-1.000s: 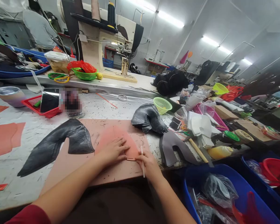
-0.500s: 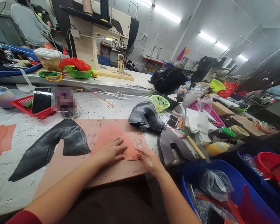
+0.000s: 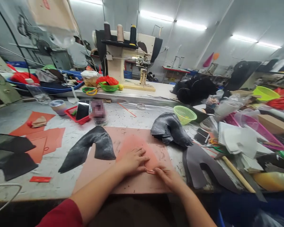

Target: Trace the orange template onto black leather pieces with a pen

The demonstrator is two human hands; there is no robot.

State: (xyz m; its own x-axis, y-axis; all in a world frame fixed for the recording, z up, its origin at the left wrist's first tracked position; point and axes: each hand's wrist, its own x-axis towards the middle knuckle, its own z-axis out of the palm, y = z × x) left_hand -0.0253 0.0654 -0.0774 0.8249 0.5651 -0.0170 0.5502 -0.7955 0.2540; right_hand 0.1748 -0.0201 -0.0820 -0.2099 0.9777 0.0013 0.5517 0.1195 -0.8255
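A thin orange piece of sheet material (image 3: 153, 160), rounded at its far end, lies on a pinkish board (image 3: 97, 179). My left hand (image 3: 132, 161) rests flat across it, fingers stretched out. At its near right corner, the fingers of my right hand (image 3: 167, 176) are pinched together on the edge, where a narrow strip shows along the border. The right palm is hidden. Left of my hands lies a curved black leather piece (image 3: 92, 143). To the right are a stack of curved black pieces (image 3: 169, 127) and a dark grey curved piece (image 3: 207, 167).
Behind the bench stands a sewing machine (image 3: 117, 63). A green basket (image 3: 185, 115), a wooden-handled tool (image 3: 238, 173) and white papers (image 3: 235, 137) sit on the right. Orange sheets (image 3: 55, 138), a red tray (image 3: 79, 119) and black pieces (image 3: 16, 164) are on the left.
My view has swung left, so more of the bench's left side shows. Both hands stay on the orange piece; the right fingers remain at its near right corner.
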